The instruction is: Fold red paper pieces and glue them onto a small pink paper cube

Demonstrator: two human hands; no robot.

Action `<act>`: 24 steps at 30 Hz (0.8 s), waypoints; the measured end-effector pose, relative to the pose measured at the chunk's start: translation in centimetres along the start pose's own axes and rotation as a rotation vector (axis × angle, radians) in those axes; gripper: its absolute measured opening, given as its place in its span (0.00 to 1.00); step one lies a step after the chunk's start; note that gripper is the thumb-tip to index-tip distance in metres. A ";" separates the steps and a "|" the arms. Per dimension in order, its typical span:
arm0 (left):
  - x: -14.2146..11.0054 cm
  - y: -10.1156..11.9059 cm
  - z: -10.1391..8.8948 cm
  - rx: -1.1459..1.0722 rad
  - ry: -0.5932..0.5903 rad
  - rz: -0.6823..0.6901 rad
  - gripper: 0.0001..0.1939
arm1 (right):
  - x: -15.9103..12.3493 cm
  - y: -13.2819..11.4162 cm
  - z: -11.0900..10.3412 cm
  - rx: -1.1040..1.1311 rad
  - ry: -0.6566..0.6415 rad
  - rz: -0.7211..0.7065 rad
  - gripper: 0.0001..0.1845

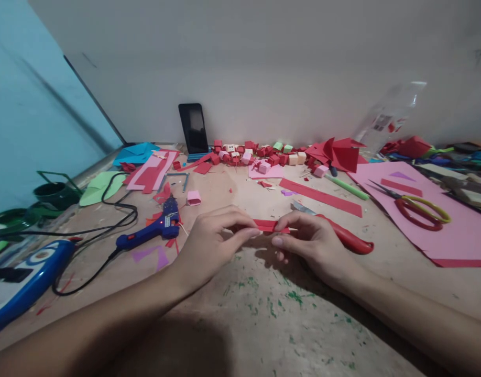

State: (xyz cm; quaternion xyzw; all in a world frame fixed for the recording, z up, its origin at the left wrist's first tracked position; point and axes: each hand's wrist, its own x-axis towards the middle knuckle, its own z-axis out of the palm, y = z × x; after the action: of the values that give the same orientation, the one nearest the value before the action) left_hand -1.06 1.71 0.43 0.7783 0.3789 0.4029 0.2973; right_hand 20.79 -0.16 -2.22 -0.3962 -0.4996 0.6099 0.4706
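The tabletop (248,335) is standing before a pale board (264,63). Just above it, the left hand (215,238) and the right hand (317,241) are holding a red paper strip (266,224), their fingers (294,222) pinching its two ends. A red-handled tool (352,239) is lying beside.

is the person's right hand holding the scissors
No, the right hand pinches a red paper strip, while the scissors lie on a pink paper sheet.

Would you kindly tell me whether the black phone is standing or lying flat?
Standing: the black phone is propped on a short edge by the pale wall, dark front facing the camera.
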 end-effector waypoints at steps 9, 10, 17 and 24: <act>-0.4 0.0 0.8 -0.190 0.057 -0.191 0.04 | -0.2 -0.5 0.8 -0.078 0.099 -0.027 0.13; -0.4 -0.1 0.9 -0.237 0.075 -0.231 0.03 | -0.3 -0.5 0.9 -0.084 0.102 -0.024 0.13; -0.1 -0.4 1.0 -0.443 -0.056 -0.438 0.09 | -0.3 -0.4 0.8 -0.137 0.104 -0.050 0.11; -0.4 -0.1 1.0 -0.358 -0.005 -0.321 0.03 | -0.4 -0.3 1.5 0.038 0.085 -0.017 0.22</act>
State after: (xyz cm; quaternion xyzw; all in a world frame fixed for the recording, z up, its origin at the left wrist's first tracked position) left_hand -0.41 1.33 -0.30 0.6439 0.4196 0.4094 0.4916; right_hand 19.54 -0.89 -1.61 -0.4085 -0.4707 0.5978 0.5043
